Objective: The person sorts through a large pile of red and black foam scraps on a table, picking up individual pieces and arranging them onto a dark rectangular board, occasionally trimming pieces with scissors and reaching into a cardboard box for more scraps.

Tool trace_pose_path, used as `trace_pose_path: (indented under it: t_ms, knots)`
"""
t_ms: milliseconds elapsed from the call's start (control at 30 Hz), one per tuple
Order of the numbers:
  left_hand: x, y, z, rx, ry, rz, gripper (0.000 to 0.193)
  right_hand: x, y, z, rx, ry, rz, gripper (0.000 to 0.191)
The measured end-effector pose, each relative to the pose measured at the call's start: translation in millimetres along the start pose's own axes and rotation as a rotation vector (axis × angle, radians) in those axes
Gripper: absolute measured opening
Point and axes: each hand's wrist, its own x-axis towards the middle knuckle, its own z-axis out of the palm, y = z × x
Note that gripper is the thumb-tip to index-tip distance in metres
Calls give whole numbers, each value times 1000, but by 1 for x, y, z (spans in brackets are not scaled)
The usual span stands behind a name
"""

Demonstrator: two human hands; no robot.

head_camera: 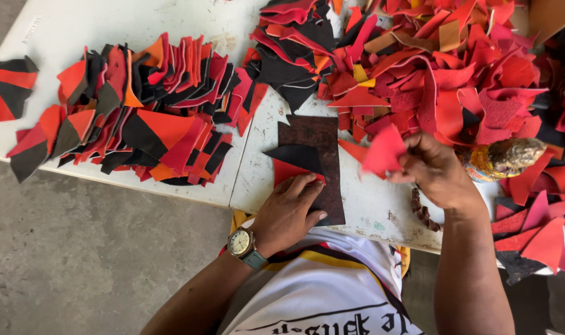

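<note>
The left hand (289, 211) pressed flat, half hiding a red leather triangle (287, 172) on a dark rectangular board (316, 139) lying lengthwise across the bench's (369, 205) near edge; the right hand (436, 170) pinched a red scrap (385, 151).

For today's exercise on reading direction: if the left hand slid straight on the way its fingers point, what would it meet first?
The left hand points up and right across the dark brown board. It would probably meet the black triangular piece first, though overlap with the red piece under its fingertips is unclear.

Craft workshop: heaped leather offcuts (456, 68)
</note>
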Motion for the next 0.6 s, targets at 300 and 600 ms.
trace_pose_path:
  t_ms: [300,600]
  knots:
    - [5,43,-20,-612,-43,-1,38,-42,-1,52,-541,-324,159,21]
    - [13,45,-23,-566,-18,-67,14,-70,-16,73,-414,-150,52,28]
